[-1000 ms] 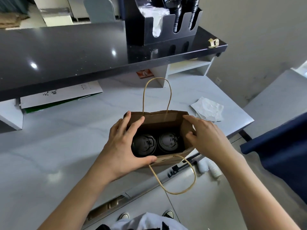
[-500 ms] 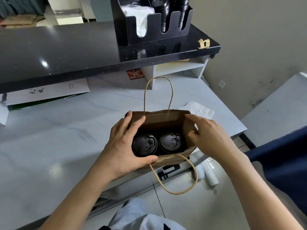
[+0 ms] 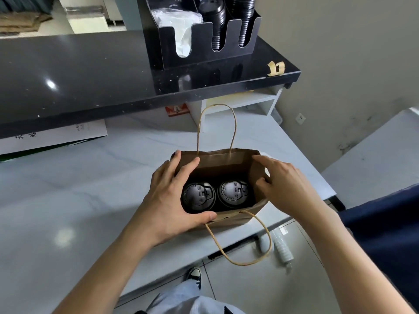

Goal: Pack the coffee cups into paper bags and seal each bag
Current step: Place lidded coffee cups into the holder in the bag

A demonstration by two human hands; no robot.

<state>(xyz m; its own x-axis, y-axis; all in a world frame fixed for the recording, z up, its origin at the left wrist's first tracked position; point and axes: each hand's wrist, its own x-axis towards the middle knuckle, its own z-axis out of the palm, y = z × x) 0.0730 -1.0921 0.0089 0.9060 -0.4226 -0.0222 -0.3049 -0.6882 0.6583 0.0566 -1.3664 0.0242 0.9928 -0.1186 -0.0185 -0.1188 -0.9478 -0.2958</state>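
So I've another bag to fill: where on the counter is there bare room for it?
Left of the paper bag and left hand, the white counter lies bare up to the papers. Right of the bag is tight: right hand, counter edge.

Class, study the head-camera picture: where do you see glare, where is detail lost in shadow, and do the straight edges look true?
Head view: bright glare spots on the black counter and the white table; the paper bag interior is dark, yet the two cup lids catch light, their embossing legible; the wide-angle lens bows the counter edge and splays the far walls.
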